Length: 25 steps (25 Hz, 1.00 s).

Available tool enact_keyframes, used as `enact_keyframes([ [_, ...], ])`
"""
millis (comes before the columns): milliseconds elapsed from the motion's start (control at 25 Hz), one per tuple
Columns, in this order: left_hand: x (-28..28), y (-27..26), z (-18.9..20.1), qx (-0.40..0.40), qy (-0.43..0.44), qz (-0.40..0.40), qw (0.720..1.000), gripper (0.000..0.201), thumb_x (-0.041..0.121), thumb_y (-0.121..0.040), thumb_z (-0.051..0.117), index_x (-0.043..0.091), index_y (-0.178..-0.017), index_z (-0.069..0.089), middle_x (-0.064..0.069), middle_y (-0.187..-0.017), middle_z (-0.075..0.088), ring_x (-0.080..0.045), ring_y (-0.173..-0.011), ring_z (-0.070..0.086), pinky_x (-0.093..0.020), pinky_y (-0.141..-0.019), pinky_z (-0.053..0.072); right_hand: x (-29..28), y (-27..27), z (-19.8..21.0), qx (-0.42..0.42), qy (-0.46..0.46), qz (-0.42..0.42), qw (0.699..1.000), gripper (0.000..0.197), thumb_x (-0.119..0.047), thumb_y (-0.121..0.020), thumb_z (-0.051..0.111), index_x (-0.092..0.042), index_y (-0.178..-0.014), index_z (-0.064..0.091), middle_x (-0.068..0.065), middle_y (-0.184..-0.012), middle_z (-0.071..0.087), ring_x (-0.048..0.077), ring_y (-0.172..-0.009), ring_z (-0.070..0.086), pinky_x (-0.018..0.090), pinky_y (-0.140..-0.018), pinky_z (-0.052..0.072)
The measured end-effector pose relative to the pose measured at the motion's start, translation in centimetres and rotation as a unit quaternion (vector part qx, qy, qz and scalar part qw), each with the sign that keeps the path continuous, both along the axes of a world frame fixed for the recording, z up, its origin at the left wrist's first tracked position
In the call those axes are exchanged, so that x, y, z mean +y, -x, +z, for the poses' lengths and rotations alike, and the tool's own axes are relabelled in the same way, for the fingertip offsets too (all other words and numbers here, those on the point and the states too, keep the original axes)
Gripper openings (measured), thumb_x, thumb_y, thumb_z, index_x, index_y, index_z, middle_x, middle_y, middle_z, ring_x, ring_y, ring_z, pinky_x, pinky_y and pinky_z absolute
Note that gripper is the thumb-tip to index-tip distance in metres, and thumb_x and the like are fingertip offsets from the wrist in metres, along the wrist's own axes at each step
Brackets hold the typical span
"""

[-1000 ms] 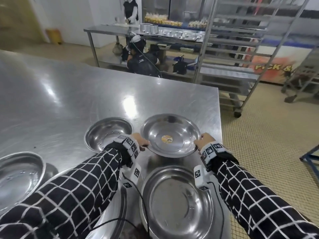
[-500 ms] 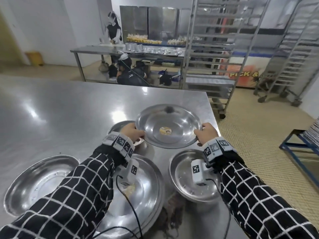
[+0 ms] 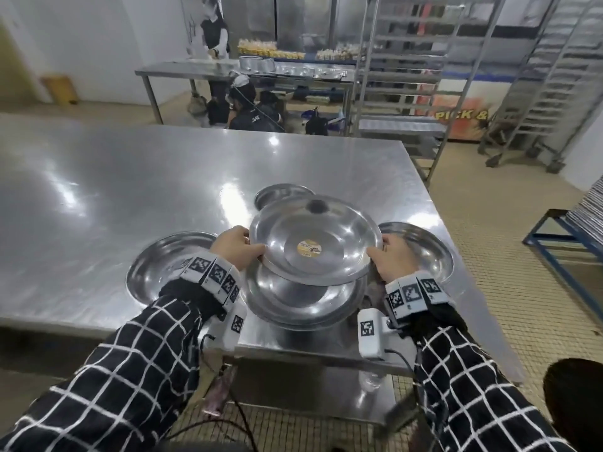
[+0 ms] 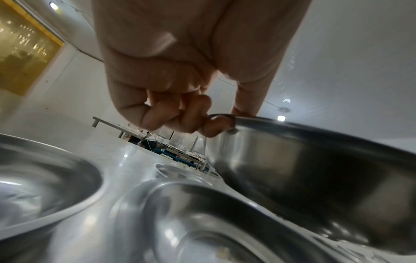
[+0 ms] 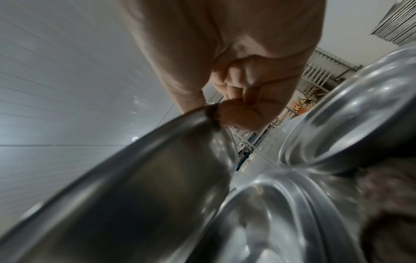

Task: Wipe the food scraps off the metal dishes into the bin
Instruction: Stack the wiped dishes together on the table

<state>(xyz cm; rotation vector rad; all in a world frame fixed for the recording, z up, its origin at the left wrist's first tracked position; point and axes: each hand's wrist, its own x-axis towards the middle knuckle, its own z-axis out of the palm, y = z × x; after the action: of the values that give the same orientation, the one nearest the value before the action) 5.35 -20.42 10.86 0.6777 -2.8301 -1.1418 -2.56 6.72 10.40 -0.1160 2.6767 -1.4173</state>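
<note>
Metal dish (image 3: 315, 238), held in the air just above a stack of dishes (image 3: 303, 305) near the bench (image 3: 130, 177) front edge, tilted slightly toward the wearer. Round yellow sticker (image 3: 309, 247) at its centre, print too small to read. "PICK &" legible on an orange panel (image 3: 456, 114) behind the racks. Left hand (image 3: 235, 247) clamped on the left rim, thumb on top, fingers (image 4: 180, 117) curled under the lip. Right hand (image 3: 393, 259) clamped likewise on the right rim, thumb over, fingers (image 5: 238, 115) folded beneath. Grip tight on both sides, pinching the rim. Another dish (image 3: 169, 265) on the bench to the left, one (image 3: 427, 252) to the right partly behind the right hand, a small one (image 3: 280, 194) behind. Dark cloth-like patch (image 5: 391, 204) beside the stack, blurred. Tall wheeled racks (image 3: 408, 76) past the bench; two people at a far counter.
</note>
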Motion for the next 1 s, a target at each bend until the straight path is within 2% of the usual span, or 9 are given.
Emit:
enact_keyframes([
  [80, -0.4, -1.8, -1.0, -0.008, 0.033, 0.007, 0.999, 0.025, 0.033, -0.084, 0.064, 0.016, -0.101, 0.056, 0.003, -0.09, 0.062, -0.011, -0.078, 0.057, -0.021, -0.057, 0.036, -0.5, -1.7, -1.4, 0.005, -0.011, -0.002, 1.0, 0.01, -0.015, -0.088, 0.056, -0.011, -0.097, 0.057, 0.005, -0.085, 0.06, 0.015, -0.069, 0.055, 0.021, -0.049, 0.037],
  [240, -0.6, -3.8, -3.2, -0.027, 0.086, 0.01, 0.996, 0.021, 0.031, -0.088, 0.062, 0.014, -0.098, 0.056, 0.005, -0.078, 0.056, -0.006, -0.068, 0.05, -0.019, -0.054, 0.034, -1.3, -3.5, -4.3, -0.001, -0.052, 0.011, 0.999, 0.016, -0.019, -0.084, 0.055, -0.013, -0.099, 0.056, 0.006, -0.085, 0.061, 0.023, -0.078, 0.059, 0.03, -0.063, 0.045],
  [400, -1.2, -4.1, -5.4, -0.043, 0.123, 0.004, 0.991, 0.026, 0.037, -0.088, 0.06, 0.014, -0.1, 0.057, -0.001, -0.084, 0.065, -0.017, -0.078, 0.061, -0.032, -0.075, 0.051, -1.7, -3.6, -5.5, -0.004, -0.154, 0.023, 0.988, 0.026, -0.03, -0.083, 0.054, -0.01, -0.1, 0.055, 0.01, -0.09, 0.064, 0.029, -0.087, 0.061, 0.042, -0.082, 0.05],
  [560, -1.7, -4.0, -7.0, -0.061, 0.154, 0.006, 0.986, 0.036, 0.047, -0.083, 0.059, 0.017, -0.102, 0.058, 0.0, -0.077, 0.062, -0.018, -0.075, 0.06, -0.037, -0.076, 0.053, -1.8, -4.1, -5.8, -0.005, -0.197, 0.026, 0.98, 0.032, -0.034, -0.083, 0.052, -0.014, -0.107, 0.053, 0.01, -0.095, 0.064, 0.029, -0.089, 0.061, 0.041, -0.081, 0.052],
  [680, -1.7, -3.8, -7.4, -0.057, 0.126, 0.004, 0.99, 0.041, 0.043, -0.084, 0.062, 0.017, -0.115, 0.055, 0.0, -0.081, 0.063, -0.017, -0.077, 0.062, -0.037, -0.078, 0.053, -1.6, -4.0, -5.7, -0.002, -0.217, 0.032, 0.976, 0.032, -0.035, -0.084, 0.053, -0.019, -0.111, 0.052, 0.006, -0.096, 0.065, 0.027, -0.089, 0.061, 0.04, -0.08, 0.053],
  [760, -1.8, -3.6, -7.2, -0.067, 0.113, 0.003, 0.991, 0.045, 0.041, -0.087, 0.06, 0.015, -0.123, 0.051, -0.002, -0.093, 0.064, -0.019, -0.085, 0.062, -0.037, -0.083, 0.052, -1.4, -3.8, -5.2, -0.001, -0.196, 0.027, 0.98, 0.031, -0.033, -0.087, 0.053, -0.019, -0.115, 0.055, 0.004, -0.099, 0.065, 0.022, -0.088, 0.06, 0.035, -0.082, 0.051],
  [840, -2.2, -3.3, -6.7, -0.072, 0.109, 0.009, 0.991, 0.049, 0.043, -0.09, 0.055, 0.015, -0.13, 0.047, -0.006, -0.11, 0.064, -0.021, -0.099, 0.061, -0.035, -0.09, 0.048, -1.5, -3.2, -4.0, 0.003, -0.167, 0.034, 0.985, 0.031, -0.028, -0.093, 0.051, -0.017, -0.121, 0.055, 0.006, -0.102, 0.064, 0.018, -0.082, 0.056, 0.028, -0.076, 0.046],
  [920, -2.6, -3.3, -5.8, -0.066, 0.083, 0.024, 0.994, 0.049, 0.041, -0.093, 0.051, 0.015, -0.134, 0.045, -0.008, -0.123, 0.061, -0.022, -0.11, 0.058, -0.034, -0.094, 0.043, -2.5, -2.4, -2.2, 0.016, -0.135, 0.071, 0.988, 0.031, -0.024, -0.095, 0.049, -0.019, -0.126, 0.053, 0.002, -0.089, 0.061, 0.012, -0.07, 0.055, 0.023, -0.063, 0.044],
  [1000, -3.4, -3.7, -4.8, -0.051, 0.064, 0.056, 0.995, 0.044, 0.037, -0.095, 0.049, 0.014, -0.133, 0.048, -0.008, -0.126, 0.06, -0.023, -0.114, 0.056, -0.033, -0.095, 0.04, -4.7, -0.9, -0.3, 0.034, -0.109, 0.124, 0.986, 0.03, -0.023, -0.095, 0.049, -0.022, -0.125, 0.054, -0.003, -0.077, 0.056, 0.011, -0.065, 0.055, 0.026, -0.06, 0.048],
])
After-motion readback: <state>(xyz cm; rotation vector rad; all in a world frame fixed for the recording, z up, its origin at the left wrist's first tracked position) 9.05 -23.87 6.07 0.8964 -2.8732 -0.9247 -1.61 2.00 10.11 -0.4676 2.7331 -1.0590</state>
